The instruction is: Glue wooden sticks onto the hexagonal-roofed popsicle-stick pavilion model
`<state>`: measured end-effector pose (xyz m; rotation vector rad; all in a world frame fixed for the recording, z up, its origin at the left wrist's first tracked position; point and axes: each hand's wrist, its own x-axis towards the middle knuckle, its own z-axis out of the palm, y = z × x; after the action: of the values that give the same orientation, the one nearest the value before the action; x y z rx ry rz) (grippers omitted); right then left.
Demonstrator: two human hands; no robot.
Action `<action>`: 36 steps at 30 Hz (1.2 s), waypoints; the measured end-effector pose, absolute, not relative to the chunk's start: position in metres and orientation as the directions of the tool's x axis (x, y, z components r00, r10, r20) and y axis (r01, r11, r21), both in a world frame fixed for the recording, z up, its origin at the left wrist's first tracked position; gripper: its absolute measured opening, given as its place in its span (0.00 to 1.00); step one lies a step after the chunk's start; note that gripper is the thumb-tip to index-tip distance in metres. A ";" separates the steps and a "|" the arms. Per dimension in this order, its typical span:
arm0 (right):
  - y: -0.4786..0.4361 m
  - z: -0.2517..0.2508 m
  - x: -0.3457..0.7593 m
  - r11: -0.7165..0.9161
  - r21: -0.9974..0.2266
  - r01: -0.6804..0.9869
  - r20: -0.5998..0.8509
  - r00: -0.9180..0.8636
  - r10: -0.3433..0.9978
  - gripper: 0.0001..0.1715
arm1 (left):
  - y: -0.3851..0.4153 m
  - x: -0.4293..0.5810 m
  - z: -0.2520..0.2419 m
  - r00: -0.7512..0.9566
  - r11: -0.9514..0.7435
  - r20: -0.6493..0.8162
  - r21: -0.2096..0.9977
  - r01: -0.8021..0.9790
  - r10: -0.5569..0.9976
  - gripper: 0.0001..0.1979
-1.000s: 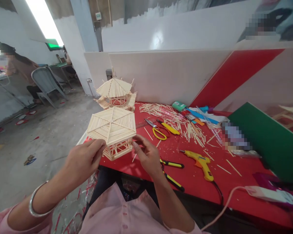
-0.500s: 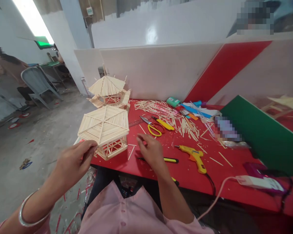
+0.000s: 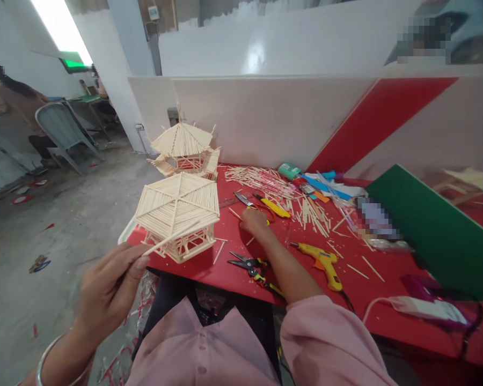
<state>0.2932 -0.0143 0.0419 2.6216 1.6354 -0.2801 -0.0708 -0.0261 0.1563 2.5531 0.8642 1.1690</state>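
Observation:
My left hand (image 3: 115,281) pinches one end of a thin wooden stick (image 3: 173,237), which lies across the near edge of a hexagonal roof (image 3: 177,201) made of such sticks. The roof tops a small latticed pavilion model (image 3: 195,244) at the red table's front left. Reaching forward, my right hand (image 3: 254,221) is on the table with curled fingers, beside the scissors (image 3: 242,199) and covering part of their yellow handles. A loose stick (image 3: 235,214) pokes out at its left; whether the fingers grip it is hidden.
A taller stick pavilion (image 3: 181,140) stands behind. Cutters (image 3: 251,264) lie near the front edge, and a yellow glue gun (image 3: 324,262) is to the right. Piled sticks (image 3: 261,181), a yellow-handled tool (image 3: 276,206) and a green board (image 3: 430,230) lie farther back.
My right hand has moved forward to the scissors' handles, uncovering the cutters. My left hand has drawn back toward me, and the stick in it now shows against the roof edge.

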 end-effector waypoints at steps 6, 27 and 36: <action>-0.055 0.073 0.298 -0.351 -0.365 0.862 0.063 0.399 0.915 0.19 | 0.006 -0.076 0.180 0.497 -0.845 0.712 0.263 0.466 0.496 0.14; -0.079 0.135 0.199 0.452 -0.312 0.836 0.847 0.029 0.531 0.11 | -0.015 -0.032 0.156 0.492 -0.924 0.798 0.201 0.325 0.347 0.15; -0.064 0.118 0.199 0.442 -0.416 0.795 0.807 0.098 0.583 0.14 | -0.006 -0.024 0.148 0.549 -0.889 0.719 0.219 0.403 0.426 0.06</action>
<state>0.1991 -0.0643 0.1179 2.6015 3.3314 0.5030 -0.0239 -0.0062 0.1485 2.7398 0.7334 1.2843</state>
